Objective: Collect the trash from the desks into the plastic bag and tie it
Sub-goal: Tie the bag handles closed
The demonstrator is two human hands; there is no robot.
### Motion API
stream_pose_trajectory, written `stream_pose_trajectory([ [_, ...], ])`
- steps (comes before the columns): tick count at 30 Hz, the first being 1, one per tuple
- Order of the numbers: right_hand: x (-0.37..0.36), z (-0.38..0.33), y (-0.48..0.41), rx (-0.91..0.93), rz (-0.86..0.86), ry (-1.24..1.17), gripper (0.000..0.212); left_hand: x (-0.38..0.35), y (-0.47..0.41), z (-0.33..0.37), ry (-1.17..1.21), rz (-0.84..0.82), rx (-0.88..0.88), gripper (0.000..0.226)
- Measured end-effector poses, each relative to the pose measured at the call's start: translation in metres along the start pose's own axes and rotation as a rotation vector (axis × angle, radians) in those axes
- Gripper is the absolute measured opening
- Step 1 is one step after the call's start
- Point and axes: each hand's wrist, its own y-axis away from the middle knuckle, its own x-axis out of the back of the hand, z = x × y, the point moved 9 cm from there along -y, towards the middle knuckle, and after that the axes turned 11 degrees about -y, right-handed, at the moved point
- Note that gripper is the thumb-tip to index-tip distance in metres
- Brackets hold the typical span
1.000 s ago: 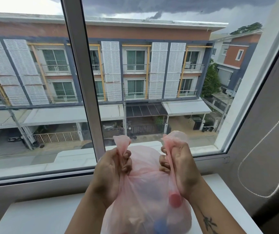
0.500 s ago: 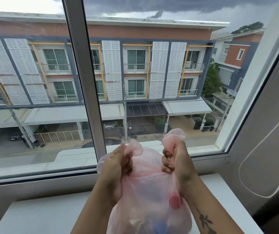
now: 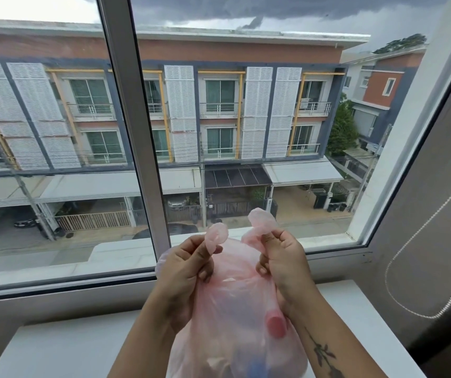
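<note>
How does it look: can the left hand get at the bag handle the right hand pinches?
Probably yes. The right handle sticks up free above the right hand, close beside the left hand, with only open air between them. The left hand pinches the left handle, though, so it is occupied.

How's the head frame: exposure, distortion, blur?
Head view: soft overcast daylight through the window, no hard shadows; wide-angle leans the mullion and bows the building; left hand, right hand and plastic bag are sharp; trash inside shows only as hazy red and blue shapes.
</note>
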Motion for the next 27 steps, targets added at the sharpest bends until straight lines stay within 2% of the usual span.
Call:
stream_pose_trajectory([
  [3,-0.003,0.002,0.0,0.028,0.044,0.029,0.01,-0.007,0.001,0.001,-0.042,-0.038,-0.002,0.009],
  [7,-0.013,0.001,0.002,0.041,0.004,0.032,0.009,-0.014,-0.002,-0.002,-0.057,-0.098,0.028,0.053],
  [9,-0.018,0.002,0.004,0.036,-0.038,0.059,0.008,-0.017,-0.004,-0.006,-0.074,-0.125,0.046,0.061],
  [11,-0.024,0.004,0.007,0.02,-0.081,0.083,0.007,-0.02,-0.005,-0.01,-0.098,-0.145,0.066,0.058],
  [14,-0.033,0.006,0.011,0.008,-0.155,0.091,0.01,-0.025,-0.005,-0.011,-0.143,-0.158,0.051,0.04],
  [18,-0.039,0.009,0.011,-0.001,-0.223,0.148,0.013,-0.019,-0.008,-0.015,-0.097,-0.029,0.075,0.027],
  [20,-0.041,0.014,0.011,-0.047,-0.257,0.11,0.025,-0.015,-0.009,-0.018,-0.067,0.035,0.095,0.023],
  [23,-0.045,0.013,0.016,-0.052,-0.366,0.113,0.039,-0.016,-0.009,-0.017,-0.046,0.041,0.087,0.016],
  [27,-0.037,0.008,0.012,0.015,-0.283,0.188,0.02,-0.018,-0.012,-0.006,-0.241,0.036,-0.008,0.033],
])
